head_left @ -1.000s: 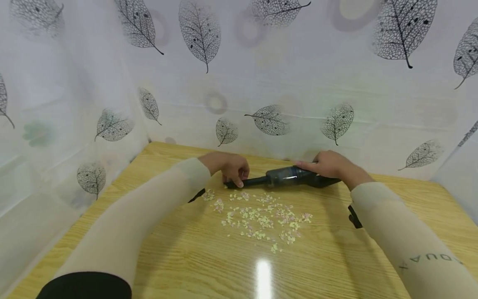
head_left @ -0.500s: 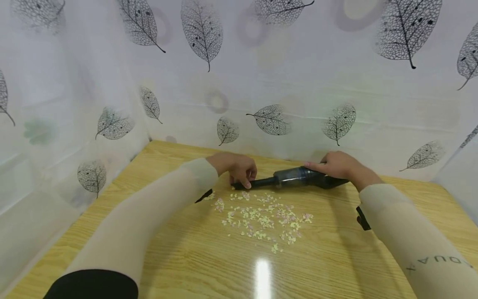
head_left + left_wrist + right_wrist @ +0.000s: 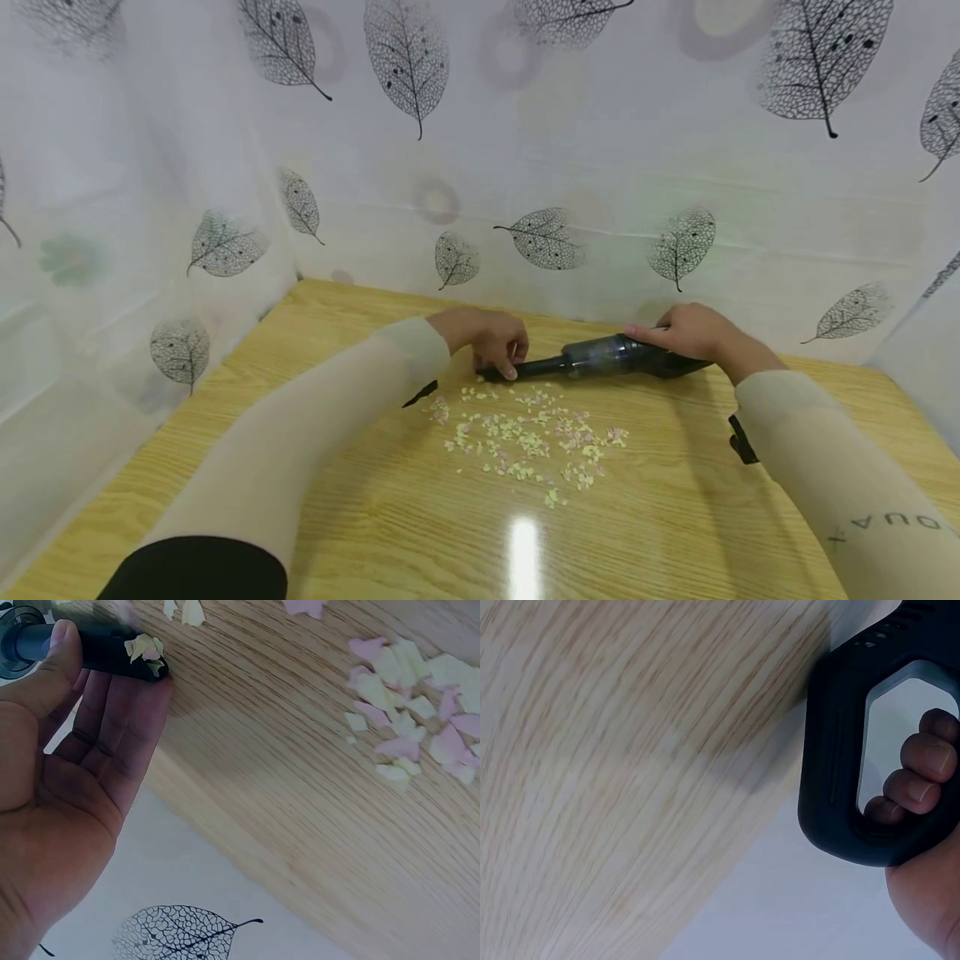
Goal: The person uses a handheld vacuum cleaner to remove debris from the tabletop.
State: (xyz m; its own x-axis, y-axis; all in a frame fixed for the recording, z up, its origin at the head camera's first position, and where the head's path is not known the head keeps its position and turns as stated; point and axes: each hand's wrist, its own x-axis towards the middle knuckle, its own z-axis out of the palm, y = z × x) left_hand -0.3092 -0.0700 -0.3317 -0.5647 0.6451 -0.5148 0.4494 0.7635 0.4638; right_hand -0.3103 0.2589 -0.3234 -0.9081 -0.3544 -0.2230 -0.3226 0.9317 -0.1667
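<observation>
At the far side of a wood-grain counter (image 3: 390,533), a black handheld vacuum (image 3: 600,357) stretches left to right, likely rigid, smooth and moderately heavy, best held by its loop handle (image 3: 829,765). The right hand (image 3: 697,331) grips that handle; the left hand (image 3: 501,340) pinches the nozzle (image 3: 105,649) above paper-like flakes (image 3: 513,430).

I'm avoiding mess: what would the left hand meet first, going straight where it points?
Past the nozzle it holds, the left hand would probably meet scraps on the table; depth is unclear.
</observation>
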